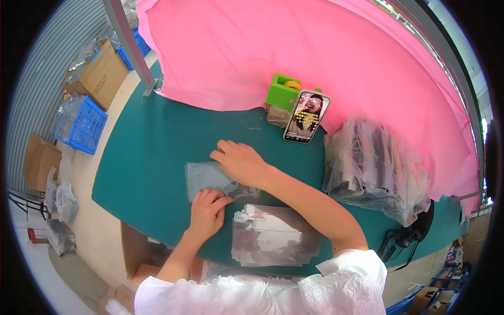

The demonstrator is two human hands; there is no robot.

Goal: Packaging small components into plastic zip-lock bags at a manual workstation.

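A clear, flat plastic sleeve (202,176) lies on the green tabletop. My left hand (206,212) rests at its near edge, palm down, with the thumb held apart from the bent fingers. Over its far right part is my right hand (241,161), fingers slightly bent and their tips apart; nothing shows between them. My right hand and forearm cover part of the sleeve. Close to me, right of my left hand, a loose stack of clear plastic sleeves (275,236) lies flat, with its edges unevenly lined up and light glaring off it.
Behind my hands, a phone (307,116) leans by a green tape dispenser (282,92). A plastic-wrapped bundle (373,168) and a black corded object (407,236) occupy the right. Pink cloth (294,47) hangs behind the green table (142,173). A blue crate (84,126) stands left.
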